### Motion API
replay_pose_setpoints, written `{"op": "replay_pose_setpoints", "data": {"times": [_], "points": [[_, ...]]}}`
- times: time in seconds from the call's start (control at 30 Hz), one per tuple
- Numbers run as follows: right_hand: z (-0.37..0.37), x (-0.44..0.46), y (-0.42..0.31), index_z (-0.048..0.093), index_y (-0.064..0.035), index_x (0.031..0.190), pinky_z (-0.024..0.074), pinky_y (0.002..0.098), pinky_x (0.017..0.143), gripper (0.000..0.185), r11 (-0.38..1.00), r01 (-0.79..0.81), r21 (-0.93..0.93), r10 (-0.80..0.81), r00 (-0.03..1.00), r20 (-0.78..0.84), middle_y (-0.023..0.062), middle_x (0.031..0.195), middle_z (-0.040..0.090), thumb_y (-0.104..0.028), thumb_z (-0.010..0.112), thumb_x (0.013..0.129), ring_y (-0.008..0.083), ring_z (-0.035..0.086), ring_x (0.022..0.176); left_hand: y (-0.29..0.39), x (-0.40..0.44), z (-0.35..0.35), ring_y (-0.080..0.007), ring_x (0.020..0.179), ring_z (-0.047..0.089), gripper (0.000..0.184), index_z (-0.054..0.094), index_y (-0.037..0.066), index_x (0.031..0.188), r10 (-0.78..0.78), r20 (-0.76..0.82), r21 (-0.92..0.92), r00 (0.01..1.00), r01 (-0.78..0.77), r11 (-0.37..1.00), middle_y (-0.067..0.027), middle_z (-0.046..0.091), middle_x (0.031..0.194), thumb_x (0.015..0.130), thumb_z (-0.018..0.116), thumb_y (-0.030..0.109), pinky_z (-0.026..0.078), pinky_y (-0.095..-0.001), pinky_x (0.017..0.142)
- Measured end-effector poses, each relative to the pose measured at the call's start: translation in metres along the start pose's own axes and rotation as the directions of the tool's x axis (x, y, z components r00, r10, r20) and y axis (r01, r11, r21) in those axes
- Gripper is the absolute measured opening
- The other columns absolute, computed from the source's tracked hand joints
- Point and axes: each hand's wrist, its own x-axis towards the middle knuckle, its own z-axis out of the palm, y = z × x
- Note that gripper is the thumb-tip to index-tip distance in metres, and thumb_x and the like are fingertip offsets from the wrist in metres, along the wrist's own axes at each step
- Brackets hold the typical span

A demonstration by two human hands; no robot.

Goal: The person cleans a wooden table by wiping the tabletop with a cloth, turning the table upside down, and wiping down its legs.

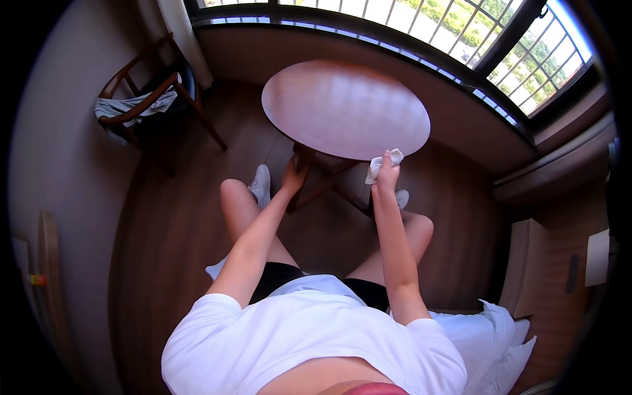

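Observation:
A round table (345, 108) with a shiny, pale top stands in front of me on crossed wooden legs. Below its near left edge, my left hand (294, 176) is closed around a dark wooden table leg (304, 155); its fingertips are partly hidden in shadow. At the near right rim, my right hand (388, 174) grips a crumpled white tissue (375, 167), which bulges out on both sides of the fingers. Whether the tissue touches the rim I cannot tell.
A wooden armchair (172, 89) with a grey cloth (135, 108) over its arm stands at the left. A barred window (454, 29) runs along the back. White bedding (484, 336) lies at my right, near a wooden desk (559, 263). My knees flank the table's near side.

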Motion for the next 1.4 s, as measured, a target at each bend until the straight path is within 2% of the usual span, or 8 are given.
{"op": "replay_pose_setpoints", "data": {"times": [0.37, 0.47, 0.83, 0.97, 1.03, 1.13, 1.23, 1.4], "points": [[0.032, 0.018, -0.021, 0.045, -0.0032, 0.098, 0.0555, 0.0359, 0.064, 0.024, 0.997, 0.065, 0.034, -0.069, 0.987, 0.144, 0.0072, 0.087, 0.055, -0.024, 0.053, 0.090, 0.0155, 0.058, 0.073, -0.014, 0.029, 0.034, -0.0399, 0.120, 0.037, 0.076, 0.020, -0.002, 0.135, -0.074, 0.163, 0.132, 0.984, 0.053, 0.990, -0.0268, 0.035, 0.132, 0.078, 0.059, 0.028, 0.034, -0.0425, 0.099], [0.038, 0.025, -0.024, 0.043, -0.0036, 0.098, 0.0557, 0.0368, 0.065, 0.025, 0.994, 0.077, 0.081, -0.090, 0.982, 0.168, 0.0072, 0.086, 0.054, -0.025, 0.052, 0.090, 0.0158, 0.058, 0.074, -0.016, 0.039, 0.041, -0.0407, 0.116, 0.041, 0.078, 0.016, -0.001, 0.136, 0.104, 0.049, 0.177, 0.993, -0.111, 0.978, -0.0269, 0.035, 0.131, 0.078, 0.059, 0.027, 0.036, -0.0432, 0.097], [0.043, 0.039, -0.030, 0.037, -0.0066, 0.105, 0.0545, 0.0352, 0.068, 0.036, 0.992, 0.124, -0.002, -0.119, 0.959, 0.256, 0.0052, 0.089, 0.049, -0.035, 0.051, 0.089, 0.0144, 0.055, 0.077, 0.036, 0.069, 0.030, -0.0396, 0.099, 0.053, 0.068, 0.015, 0.003, 0.138, -0.330, 0.089, 0.423, 0.940, 0.265, 0.867, -0.0248, 0.050, 0.115, 0.086, 0.050, 0.031, 0.044, -0.0466, 0.082], [0.038, 0.051, -0.022, 0.039, -0.0056, 0.106, 0.0509, 0.0320, 0.069, 0.037, 0.993, 0.121, 0.006, -0.118, 0.952, 0.282, 0.0060, 0.094, 0.050, -0.035, 0.052, 0.089, 0.0151, 0.054, 0.080, 0.041, 0.074, 0.029, -0.0381, 0.090, 0.057, 0.062, 0.022, 0.000, 0.135, -0.278, 0.053, 0.494, 0.959, 0.217, 0.842, -0.0232, 0.056, 0.104, 0.087, 0.049, 0.030, 0.046, -0.0462, 0.075], [0.023, 0.065, -0.008, 0.042, -0.0048, 0.104, 0.0470, 0.0317, 0.070, 0.034, 0.864, 0.413, -0.289, -0.337, 0.900, 0.276, 0.0059, 0.096, 0.052, -0.031, 0.055, 0.088, 0.0174, 0.055, 0.080, 0.038, 0.078, 0.028, -0.0410, 0.086, 0.057, 0.059, 0.026, 0.000, 0.131, -0.187, 0.019, 0.453, 0.982, 0.158, 0.877, -0.0249, 0.058, 0.096, 0.087, 0.049, 0.031, 0.046, -0.0479, 0.073], [-0.025, 0.100, 0.036, 0.041, -0.0028, 0.112, 0.0461, 0.0371, 0.072, 0.043, 0.737, 0.483, -0.473, -0.379, 0.874, 0.303, 0.0117, 0.100, 0.056, -0.029, 0.060, 0.084, 0.0264, 0.058, 0.085, 0.042, 0.078, 0.026, -0.0382, 0.083, 0.059, 0.058, 0.030, -0.001, 0.130, -0.176, 0.033, 0.478, 0.984, 0.140, 0.867, -0.0234, 0.059, 0.095, 0.087, 0.051, 0.030, 0.047, -0.0453, 0.070], [-0.066, 0.116, 0.065, 0.040, -0.0009, 0.111, 0.0447, 0.0395, 0.076, 0.049, 0.507, 0.255, -0.823, -0.263, 0.956, 0.134, 0.0196, 0.101, 0.057, -0.032, 0.063, 0.081, 0.0356, 0.057, 0.092, 0.033, 0.075, 0.027, -0.0385, 0.081, 0.059, 0.057, 0.032, -0.001, 0.130, -0.091, 0.019, 0.460, 0.996, 0.072, 0.885, -0.0232, 0.060, 0.092, 0.086, 0.051, 0.030, 0.047, -0.0460, 0.067], [-0.105, 0.127, 0.096, 0.042, -0.0008, 0.106, 0.0446, 0.0428, 0.075, 0.050, 0.220, 0.328, -0.919, -0.234, 0.932, 0.276, 0.0236, 0.096, 0.058, -0.032, 0.067, 0.076, 0.0402, 0.057, 0.089, 0.028, 0.073, 0.026, -0.0439, 0.082, 0.056, 0.055, 0.032, 0.000, 0.127, -0.097, 0.010, 0.429, 0.995, 0.083, 0.899, -0.0266, 0.058, 0.090, 0.085, 0.054, 0.029, 0.045, -0.0496, 0.069]]}}
